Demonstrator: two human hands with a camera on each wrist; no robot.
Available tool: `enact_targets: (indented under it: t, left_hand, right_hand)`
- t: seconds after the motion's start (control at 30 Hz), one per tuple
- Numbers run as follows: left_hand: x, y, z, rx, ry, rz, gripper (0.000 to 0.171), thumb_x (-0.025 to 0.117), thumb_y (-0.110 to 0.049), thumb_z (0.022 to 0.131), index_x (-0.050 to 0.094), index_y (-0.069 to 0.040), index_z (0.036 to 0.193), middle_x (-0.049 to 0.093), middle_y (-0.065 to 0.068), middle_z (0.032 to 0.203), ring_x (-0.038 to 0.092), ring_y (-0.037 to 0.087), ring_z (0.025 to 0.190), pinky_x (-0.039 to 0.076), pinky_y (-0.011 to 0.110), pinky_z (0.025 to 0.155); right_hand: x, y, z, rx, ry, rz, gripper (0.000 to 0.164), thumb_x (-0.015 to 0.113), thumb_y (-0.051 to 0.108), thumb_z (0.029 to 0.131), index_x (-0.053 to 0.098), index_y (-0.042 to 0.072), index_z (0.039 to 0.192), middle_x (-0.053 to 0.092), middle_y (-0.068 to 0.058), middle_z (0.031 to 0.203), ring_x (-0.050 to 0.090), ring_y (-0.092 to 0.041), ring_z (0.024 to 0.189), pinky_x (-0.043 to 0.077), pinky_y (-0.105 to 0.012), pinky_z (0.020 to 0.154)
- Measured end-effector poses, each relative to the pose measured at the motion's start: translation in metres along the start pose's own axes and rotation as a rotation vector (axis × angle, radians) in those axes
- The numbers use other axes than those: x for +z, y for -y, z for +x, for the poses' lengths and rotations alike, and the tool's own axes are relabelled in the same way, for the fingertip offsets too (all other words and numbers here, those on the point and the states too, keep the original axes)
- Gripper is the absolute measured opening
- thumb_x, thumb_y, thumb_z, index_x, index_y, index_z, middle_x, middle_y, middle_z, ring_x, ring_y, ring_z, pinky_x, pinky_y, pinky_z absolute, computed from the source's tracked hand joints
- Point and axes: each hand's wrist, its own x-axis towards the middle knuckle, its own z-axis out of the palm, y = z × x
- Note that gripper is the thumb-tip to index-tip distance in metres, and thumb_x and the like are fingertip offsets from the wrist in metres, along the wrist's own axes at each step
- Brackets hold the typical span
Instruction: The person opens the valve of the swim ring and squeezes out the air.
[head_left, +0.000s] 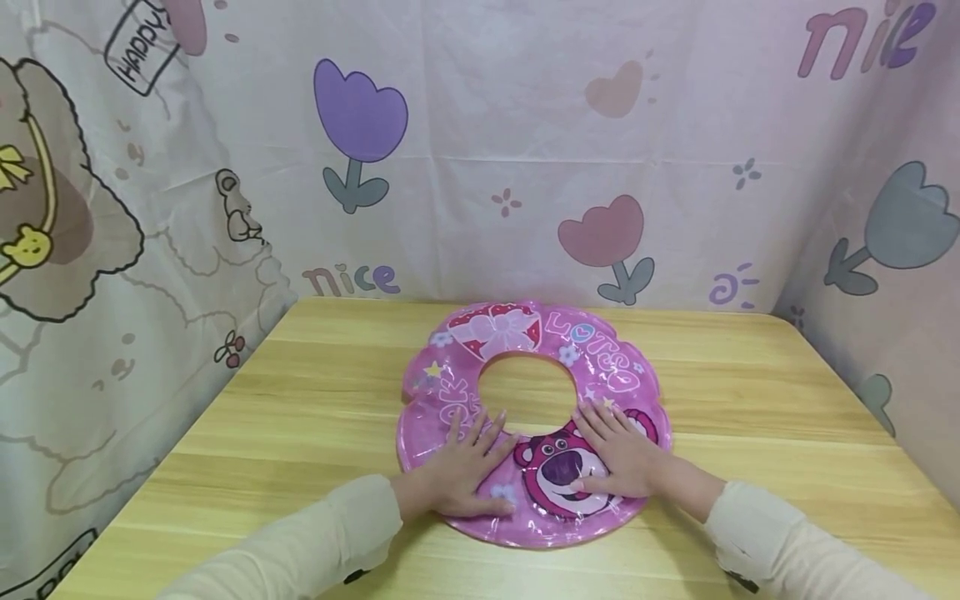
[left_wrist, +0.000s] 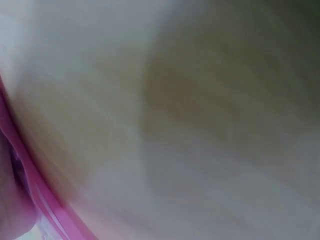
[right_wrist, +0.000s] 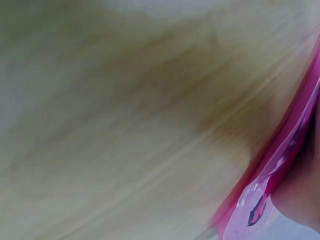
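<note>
A pink inflatable swim ring [head_left: 540,533] lies flat on the wooden table, printed with a bear face, a bow, flowers and lettering. My left hand [head_left: 468,467] rests palm down on its near left part, fingers spread toward the centre hole. On the near right part lies my right hand [head_left: 618,454], fingers straight, partly covering the bear print. In the left wrist view only the ring's pink edge [left_wrist: 37,185] and a bit of the hand show at the left. The right wrist view has the ring's rim [right_wrist: 285,145] beside part of the hand.
The light wooden table [head_left: 300,392] spreads out on all sides of the ring. Behind it hangs a pale cloth [head_left: 487,100] printed with tulips and words, and similar printed cloth stands along the left and right sides.
</note>
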Motion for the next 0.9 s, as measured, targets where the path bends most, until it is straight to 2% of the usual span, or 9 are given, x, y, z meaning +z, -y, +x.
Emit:
enact_targets:
  t: [0.13,0.23,0.33,0.43,0.67,0.9]
  left_hand:
    - [-0.002,0.006,0.000,0.019,0.003,0.060,0.089,0.036,-0.072,0.083,0.016,-0.018,0.150,0.008,0.015,0.156,0.011,0.042,0.142,0.007,0.066,0.109]
    - [-0.004,0.014,0.000,0.035,-0.026,0.098,0.088,0.037,-0.074,0.082,0.018,-0.021,0.149,0.012,0.014,0.156,0.016,0.040,0.141,0.012,0.064,0.110]
    - [-0.006,0.025,-0.001,0.019,-0.061,0.137,0.087,0.039,-0.075,0.080,0.023,-0.023,0.148,0.016,0.015,0.155,0.016,0.039,0.142,0.014,0.062,0.110]
    - [-0.005,0.034,-0.003,-0.013,-0.075,0.158,0.086,0.040,-0.075,0.080,0.025,-0.023,0.148,0.018,0.015,0.155,0.012,0.038,0.142,0.010,0.062,0.111]
    - [-0.003,0.039,-0.005,-0.005,-0.066,0.142,0.084,0.039,-0.072,0.082,0.025,-0.021,0.148,0.014,0.018,0.155,0.011,0.040,0.142,0.005,0.064,0.110]
    - [-0.002,0.040,-0.004,-0.009,-0.031,0.094,0.082,0.040,-0.068,0.084,0.024,-0.020,0.148,0.012,0.018,0.155,0.010,0.040,0.142,0.007,0.064,0.111]
  right_hand:
    - [0.000,0.002,-0.001,-0.006,0.003,0.015,0.095,0.053,0.062,0.082,0.028,-0.007,0.142,0.022,-0.028,0.150,0.018,-0.046,0.138,0.017,-0.059,0.111]
    - [0.000,0.002,-0.001,-0.007,0.001,0.015,0.094,0.053,0.061,0.082,0.028,-0.007,0.141,0.022,-0.029,0.149,0.019,-0.046,0.138,0.019,-0.059,0.110]
    - [0.001,0.001,-0.001,-0.007,0.000,0.011,0.094,0.053,0.061,0.081,0.028,-0.007,0.142,0.023,-0.028,0.149,0.019,-0.046,0.138,0.019,-0.059,0.111]
    - [0.001,0.000,-0.001,-0.011,-0.006,0.013,0.094,0.053,0.062,0.081,0.028,-0.007,0.142,0.022,-0.028,0.149,0.019,-0.046,0.138,0.019,-0.059,0.111]
    - [0.003,-0.001,-0.001,-0.034,-0.041,0.048,0.094,0.052,0.062,0.082,0.028,-0.007,0.141,0.023,-0.030,0.148,0.019,-0.048,0.137,0.016,-0.061,0.110]
    - [0.000,0.001,0.000,0.002,0.003,0.015,0.093,0.052,0.061,0.083,0.027,-0.006,0.142,0.021,-0.027,0.150,0.017,-0.045,0.139,0.016,-0.058,0.112]
